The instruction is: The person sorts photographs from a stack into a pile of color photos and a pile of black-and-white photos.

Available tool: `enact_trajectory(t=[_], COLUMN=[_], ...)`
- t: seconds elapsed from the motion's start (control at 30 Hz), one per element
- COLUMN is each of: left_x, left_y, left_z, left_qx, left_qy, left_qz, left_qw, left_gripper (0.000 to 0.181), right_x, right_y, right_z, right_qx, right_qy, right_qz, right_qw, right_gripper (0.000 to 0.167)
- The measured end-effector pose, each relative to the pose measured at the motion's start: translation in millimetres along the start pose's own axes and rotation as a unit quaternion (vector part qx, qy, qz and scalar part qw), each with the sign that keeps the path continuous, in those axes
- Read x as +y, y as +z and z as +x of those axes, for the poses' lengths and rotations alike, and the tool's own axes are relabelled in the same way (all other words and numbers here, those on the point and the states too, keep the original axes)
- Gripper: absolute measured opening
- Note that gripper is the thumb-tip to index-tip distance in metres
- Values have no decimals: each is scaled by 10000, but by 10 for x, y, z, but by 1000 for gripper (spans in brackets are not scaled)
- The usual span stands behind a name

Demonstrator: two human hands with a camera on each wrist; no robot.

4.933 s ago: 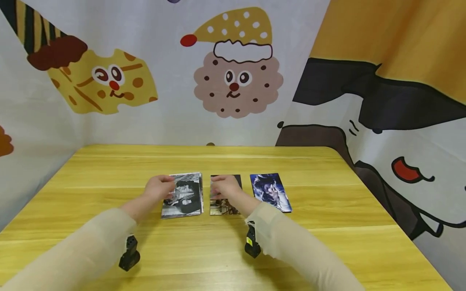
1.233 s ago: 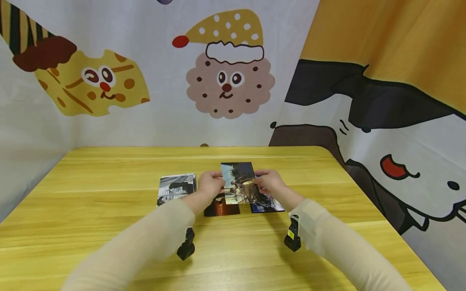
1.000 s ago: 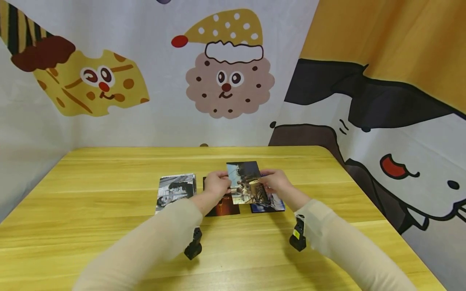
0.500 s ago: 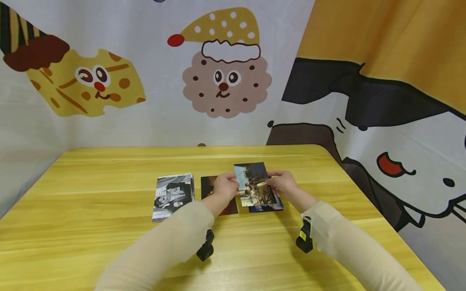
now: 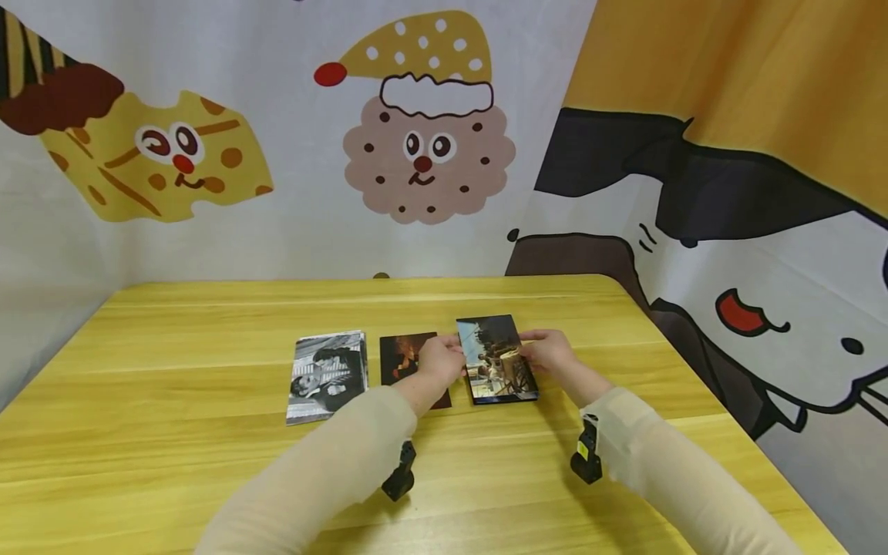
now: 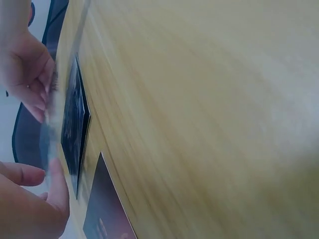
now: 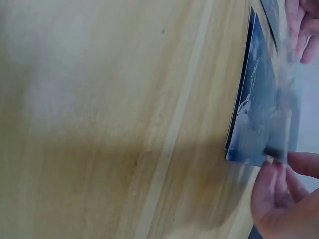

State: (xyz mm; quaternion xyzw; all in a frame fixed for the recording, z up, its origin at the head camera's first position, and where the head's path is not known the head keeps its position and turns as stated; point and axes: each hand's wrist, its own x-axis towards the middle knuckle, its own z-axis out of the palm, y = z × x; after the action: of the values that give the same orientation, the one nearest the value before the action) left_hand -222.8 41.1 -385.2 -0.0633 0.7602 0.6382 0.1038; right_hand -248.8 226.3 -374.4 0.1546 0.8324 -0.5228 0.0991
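Observation:
A photo card (image 5: 494,358) with blue sky and a sunlit scene is held between both hands, just above a blue photo card (image 7: 254,94) that lies on a small pile at the right. My left hand (image 5: 442,364) pinches its left edge, and my right hand (image 5: 553,352) pinches the right edge. Seen from the left wrist, a narrow gap separates the held card from the pile (image 6: 76,127). Partly behind the left hand lies a dark photo card (image 5: 398,361) with an orange glow. Farther left is a stack of photo cards (image 5: 324,378) topped by a black-and-white picture.
The cards lie on a yellow wood-grain table (image 5: 208,347). A curtain (image 5: 298,231) with cartoon prints hangs behind the table and along its sides. Small black cameras (image 5: 400,472) are strapped under both wrists.
First the hands were at the left stack and the middle card. Then both carried the sunlit-scene card rightward, and it has come down over the right pile, uncovering more of the dark card.

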Motion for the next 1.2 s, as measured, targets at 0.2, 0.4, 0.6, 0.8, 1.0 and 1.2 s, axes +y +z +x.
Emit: enact_trajectory(t=[0.2, 0.4, 0.6, 0.8, 1.0, 1.2], left_x=[11, 13, 2, -38, -88, -154], left_y=[-151, -367, -596, -801, -958, -1021], left_z=[-7, -13, 9, 9, -19, -18], left_qx=[-31, 239, 372, 448, 477, 493], left_qy=[19, -3, 53, -37, -225, -368], left_qz=[67, 111, 154, 325, 480, 668], left_qw=[10000, 9997, 9992, 9985, 9975, 9959], left_gripper=[42, 38, 39, 40, 41, 41], right_x=[-42, -135, -234, -325, -374, -382], right_y=[35, 173, 357, 543, 676, 803], right_z=[1, -43, -76, -89, -96, -117], right_qx=[12, -44, -304, -505, -842, -1284], right_qy=[7, -131, -204, -219, -191, -54], right_qz=[-80, -275, -223, -74, 14, 208], right_qw=[10000, 9995, 9991, 9985, 9963, 9915], right_gripper=[44, 42, 42, 41, 41, 47])
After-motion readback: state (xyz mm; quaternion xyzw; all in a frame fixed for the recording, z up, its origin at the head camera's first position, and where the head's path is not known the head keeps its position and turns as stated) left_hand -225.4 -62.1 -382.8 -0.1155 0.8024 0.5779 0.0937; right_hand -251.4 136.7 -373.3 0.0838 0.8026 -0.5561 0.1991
